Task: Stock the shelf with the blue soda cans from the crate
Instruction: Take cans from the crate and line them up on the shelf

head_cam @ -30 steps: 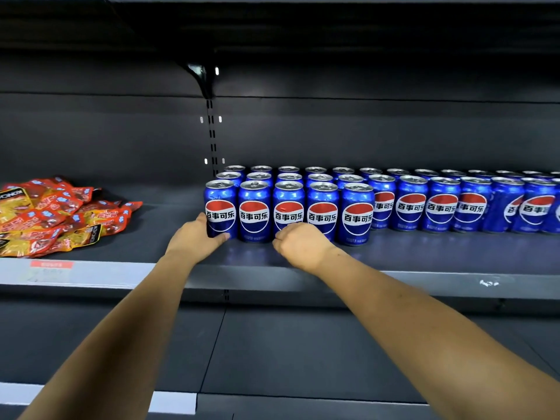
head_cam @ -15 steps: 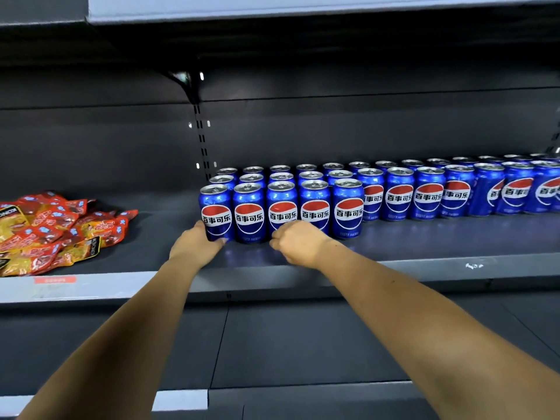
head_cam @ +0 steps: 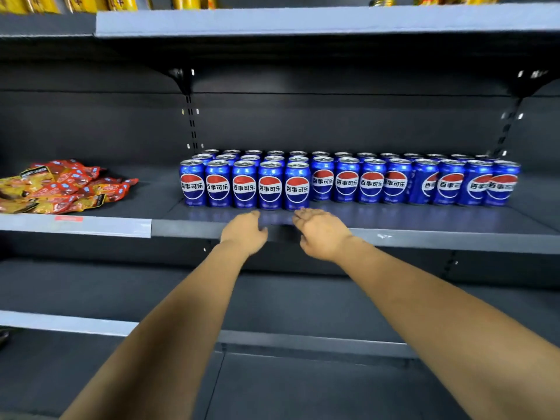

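- Your left hand [head_cam: 245,231] is held over the front edge of the shelf [head_cam: 424,237], fingers loosely spread and relaxed, and it holds nothing.
- Your right hand [head_cam: 321,233] is just beside it, palm turned partly inward, fingers relaxed and slightly apart, also with nothing in it.
- Neither hand touches a can; the fingertips of both end just short of the front row.
- The blue soda cans [head_cam: 269,186] stand upright on the shelf directly beyond your hands, packed side by side in rows that run from the front row back toward the rear wall.
- The front five cans on the left sit a little further forward than the long row that stretches away to the right.
- Your right hand's fingertips point at the rightmost can [head_cam: 297,187] of that forward group.
- A pile of red and yellow snack bags [head_cam: 60,186] lies on the shelf well to the left of the cans.
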